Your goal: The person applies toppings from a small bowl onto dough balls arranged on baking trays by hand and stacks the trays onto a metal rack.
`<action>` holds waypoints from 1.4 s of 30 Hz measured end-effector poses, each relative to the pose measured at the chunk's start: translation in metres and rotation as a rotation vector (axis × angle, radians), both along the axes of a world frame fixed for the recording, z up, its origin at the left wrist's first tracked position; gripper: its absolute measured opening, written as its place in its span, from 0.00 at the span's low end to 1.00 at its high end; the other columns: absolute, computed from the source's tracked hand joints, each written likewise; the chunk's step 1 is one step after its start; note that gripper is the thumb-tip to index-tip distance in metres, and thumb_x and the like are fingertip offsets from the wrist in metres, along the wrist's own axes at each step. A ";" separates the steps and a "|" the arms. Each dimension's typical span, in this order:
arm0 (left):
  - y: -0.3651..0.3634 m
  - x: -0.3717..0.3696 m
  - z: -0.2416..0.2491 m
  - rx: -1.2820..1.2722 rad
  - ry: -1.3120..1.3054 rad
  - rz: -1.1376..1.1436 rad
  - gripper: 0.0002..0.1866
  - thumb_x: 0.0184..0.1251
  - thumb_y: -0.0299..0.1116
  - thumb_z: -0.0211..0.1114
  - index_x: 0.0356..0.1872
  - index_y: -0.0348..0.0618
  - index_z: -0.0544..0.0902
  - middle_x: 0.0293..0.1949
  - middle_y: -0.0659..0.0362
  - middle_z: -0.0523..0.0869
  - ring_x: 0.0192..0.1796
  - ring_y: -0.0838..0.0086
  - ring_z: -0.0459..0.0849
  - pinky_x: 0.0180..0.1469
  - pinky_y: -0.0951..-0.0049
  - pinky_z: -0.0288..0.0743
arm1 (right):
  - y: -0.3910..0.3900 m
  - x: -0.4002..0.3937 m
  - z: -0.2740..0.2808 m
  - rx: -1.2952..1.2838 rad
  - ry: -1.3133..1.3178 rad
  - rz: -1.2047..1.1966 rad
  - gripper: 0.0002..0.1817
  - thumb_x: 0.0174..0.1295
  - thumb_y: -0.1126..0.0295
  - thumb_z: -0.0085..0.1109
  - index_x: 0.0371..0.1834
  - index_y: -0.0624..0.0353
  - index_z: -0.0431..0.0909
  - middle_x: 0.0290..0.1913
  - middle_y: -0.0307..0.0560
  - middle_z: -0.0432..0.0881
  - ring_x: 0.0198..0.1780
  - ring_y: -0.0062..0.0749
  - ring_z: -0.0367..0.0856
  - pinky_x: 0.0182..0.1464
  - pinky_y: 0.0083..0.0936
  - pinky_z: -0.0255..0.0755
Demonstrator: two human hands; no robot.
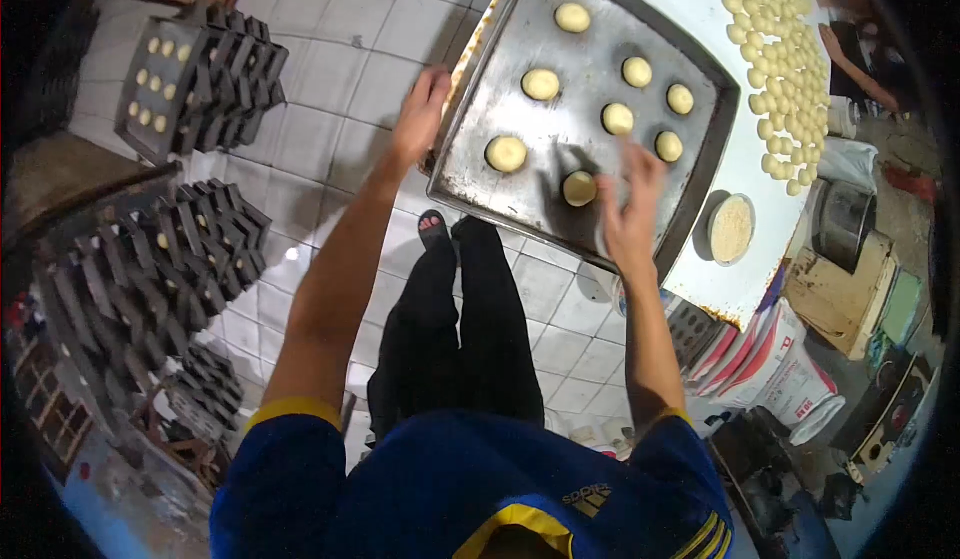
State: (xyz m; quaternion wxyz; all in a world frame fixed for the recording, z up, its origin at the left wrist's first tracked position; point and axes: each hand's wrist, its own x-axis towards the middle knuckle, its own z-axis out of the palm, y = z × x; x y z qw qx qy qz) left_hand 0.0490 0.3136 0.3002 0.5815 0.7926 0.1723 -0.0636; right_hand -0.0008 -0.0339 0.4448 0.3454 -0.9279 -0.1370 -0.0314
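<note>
A dark metal baking tray (pixel 480 176) lies tilted in view across the near end of the white table, with several pale round dough balls spaced over it. My left hand (pixel 421 117) has its fingers curled at the tray's left edge. Over the tray's near right part is my right hand (pixel 630 204), somewhat blurred, thumb and fingers apart and nothing between them. Just left of that thumb sits a dough ball (pixel 578 189). Another dough ball (pixel 618 119) lies just beyond the right fingertips, and one more dough ball (pixel 506 154) rests toward the left side.
Many small dough pieces (pixel 780 89) cover the right side of the table (pixel 720 284). A bowl of pale crumbs (pixel 731 229) stands right of the tray. Stacked trays (pixel 190 84) fill the left floor. Sacks (pixel 780 369) and a metal pot (pixel 845 224) are at right, near another person's arm (pixel 860 69).
</note>
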 end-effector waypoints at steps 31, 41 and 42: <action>0.219 -0.212 0.134 -0.407 0.034 0.412 0.39 0.81 0.25 0.57 0.91 0.49 0.59 0.79 0.56 0.76 0.77 0.67 0.74 0.79 0.66 0.66 | 0.083 0.048 0.007 0.486 0.768 0.048 0.34 0.85 0.61 0.59 0.89 0.62 0.62 0.75 0.51 0.80 0.72 0.39 0.78 0.76 0.33 0.68; 0.526 -0.253 0.116 -0.526 -0.253 1.067 0.41 0.75 0.21 0.56 0.90 0.47 0.61 0.75 0.53 0.81 0.73 0.64 0.80 0.74 0.63 0.73 | 0.585 0.206 0.108 0.516 0.651 0.244 0.36 0.88 0.45 0.49 0.93 0.43 0.56 0.85 0.61 0.67 0.85 0.50 0.66 0.83 0.45 0.62; 0.557 -0.246 0.114 -0.594 -0.288 1.151 0.42 0.74 0.20 0.56 0.90 0.47 0.61 0.75 0.53 0.81 0.73 0.63 0.80 0.75 0.63 0.73 | 0.614 0.208 0.109 0.506 0.664 0.243 0.36 0.88 0.44 0.48 0.93 0.40 0.55 0.86 0.61 0.65 0.86 0.51 0.65 0.84 0.47 0.61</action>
